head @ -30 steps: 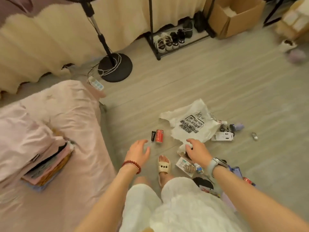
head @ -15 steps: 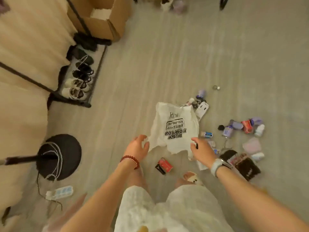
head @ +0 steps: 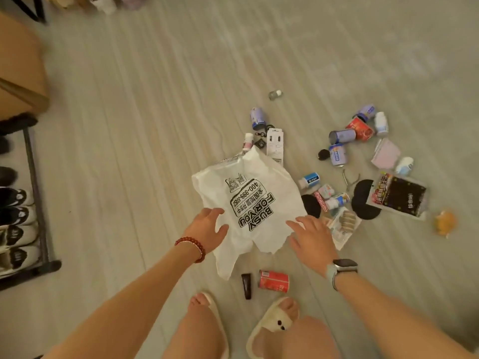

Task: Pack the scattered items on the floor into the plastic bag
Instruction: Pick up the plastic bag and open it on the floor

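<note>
A white plastic bag [head: 259, 177] printed "BUSY FOR YOU" lies flat on the floor in front of me. My left hand [head: 207, 228] reaches over its near left edge with fingers spread. My right hand [head: 312, 238] hovers at its near right edge, fingers straight, holding nothing. A red can [head: 273, 281] and a small black tube [head: 246, 285] lie just near of the bag. Several small bottles, cans and packets are scattered to the right, among them a purple can [head: 258, 118], a red packet [head: 361, 129] and a black packet [head: 401, 195].
A shoe rack [head: 33, 203] with several shoes stands at the left edge, and a cardboard box [head: 20, 73] sits beyond it. My slippered feet [head: 272, 325] are close to the red can. A small bottle [head: 275, 94] lies apart, farther out on the grey wood floor.
The view has swung right and closer to the floor. My right hand has let go of the bag's edge and now hovers with fingers straight; my left hand has reached the bag's left edge.
</note>
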Action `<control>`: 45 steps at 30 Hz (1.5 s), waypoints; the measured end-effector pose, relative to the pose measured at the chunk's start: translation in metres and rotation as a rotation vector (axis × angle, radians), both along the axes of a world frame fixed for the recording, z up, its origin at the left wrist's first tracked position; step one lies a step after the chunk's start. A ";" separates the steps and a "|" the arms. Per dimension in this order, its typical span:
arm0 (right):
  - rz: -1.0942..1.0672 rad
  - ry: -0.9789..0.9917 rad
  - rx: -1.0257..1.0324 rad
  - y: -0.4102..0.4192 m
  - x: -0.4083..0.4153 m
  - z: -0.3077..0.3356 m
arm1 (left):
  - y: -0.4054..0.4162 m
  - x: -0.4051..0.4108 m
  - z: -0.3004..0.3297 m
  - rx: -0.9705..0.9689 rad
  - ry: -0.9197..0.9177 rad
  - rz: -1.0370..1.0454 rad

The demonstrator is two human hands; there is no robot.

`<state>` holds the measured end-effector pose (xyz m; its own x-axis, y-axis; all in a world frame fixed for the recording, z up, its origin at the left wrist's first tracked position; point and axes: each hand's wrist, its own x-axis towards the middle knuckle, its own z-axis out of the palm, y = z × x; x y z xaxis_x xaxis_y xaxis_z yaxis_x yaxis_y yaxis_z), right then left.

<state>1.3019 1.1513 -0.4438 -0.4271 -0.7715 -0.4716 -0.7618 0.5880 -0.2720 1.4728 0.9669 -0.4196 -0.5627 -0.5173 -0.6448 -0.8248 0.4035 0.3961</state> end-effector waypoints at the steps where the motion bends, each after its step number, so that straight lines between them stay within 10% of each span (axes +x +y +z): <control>1: 0.110 0.010 0.088 0.003 -0.005 -0.033 | 0.000 -0.008 -0.031 -0.002 -0.002 -0.051; 8: 0.816 0.324 0.299 0.007 -0.033 -0.208 | -0.002 -0.048 -0.228 -0.117 -0.009 -0.513; 23: 1.079 0.522 0.027 0.014 -0.051 -0.326 | 0.036 -0.011 -0.372 -0.166 0.231 -0.515; 29: 0.882 0.527 -0.345 0.001 -0.042 -0.335 | 0.036 0.000 -0.374 -0.163 0.306 -0.386; 37: 0.080 0.288 -0.742 -0.033 -0.004 -0.305 | 0.050 -0.011 -0.334 -0.068 0.693 -0.028; 45: 0.149 0.232 -0.846 -0.043 0.029 -0.304 | 0.010 -0.012 -0.320 0.074 0.675 0.410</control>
<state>1.3307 1.1084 -0.7479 -0.3084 -0.8773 0.3677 -0.9043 0.1504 -0.3996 1.4605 0.9767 -0.7392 -0.6179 -0.7372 -0.2733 -0.4741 0.0721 0.8775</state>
